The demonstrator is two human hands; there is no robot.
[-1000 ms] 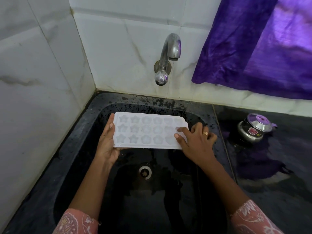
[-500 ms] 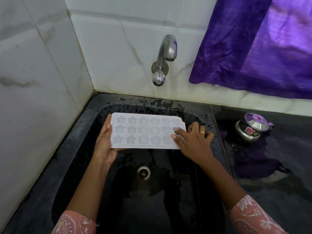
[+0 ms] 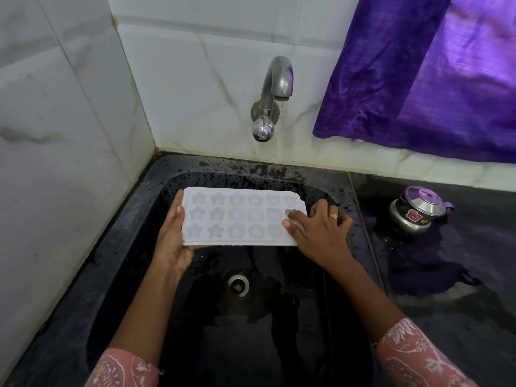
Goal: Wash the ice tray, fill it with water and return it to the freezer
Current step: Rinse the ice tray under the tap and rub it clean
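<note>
A white ice tray [image 3: 237, 216] with star and flower shaped cells is held level over the black sink [image 3: 134, 247], cells facing up. My left hand [image 3: 173, 241] holds its left end, thumb along the edge and palm beneath. My right hand [image 3: 318, 233] grips the right end, thumb and forefinger lying on the top of the tray, a ring on one finger. The steel tap [image 3: 275, 88] juts from the tiled wall above the tray, and no water runs from it.
The sink drain [image 3: 238, 283] lies below the tray. A small steel pot with a purple lid [image 3: 416, 213] stands on the wet dark counter [image 3: 446, 275] to the right. A purple curtain [image 3: 432, 79] hangs at upper right. White tiled walls close in at the left and back.
Both hands and the tray stay in almost the same place over the sink. Only the view shifts a little.
</note>
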